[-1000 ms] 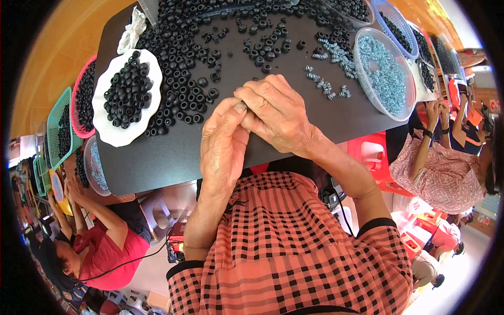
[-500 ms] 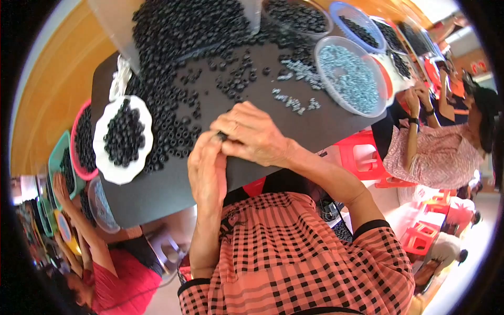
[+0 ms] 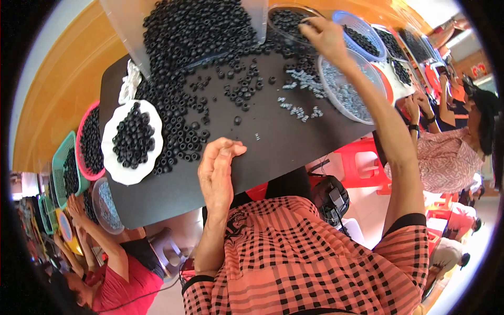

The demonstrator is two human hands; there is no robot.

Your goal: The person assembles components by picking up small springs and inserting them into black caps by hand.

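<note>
My right hand (image 3: 329, 44) is over the round clear bowl (image 3: 321, 11) of small black parts, at the table's far side. Its thumb and fingers are apart, with nothing seen between them. Near the table's front edge, my left hand (image 3: 216, 170) is closed with fingers curled and thumb pressed to them; what it may hold is hidden. Just beyond it lie one black ring-shaped part (image 3: 238, 120) and a tiny silvery-blue piece (image 3: 257, 136). Under my right forearm stands a clear tub (image 3: 326, 86) of small silvery-blue pieces.
A big clear bin (image 3: 261, 29) spills black ring-shaped parts (image 3: 181, 121) across the dark table (image 3: 294, 144). At left are a white scalloped plate (image 3: 109, 152) of black parts and a white cloth-like bundle (image 3: 129, 84). A blue basket (image 3: 382, 39) stands far right. Co-workers sit on both sides.
My hands were together over the table around a small black part. My right hand has moved away, up and right to the bowl; my left stays near the front edge.
</note>
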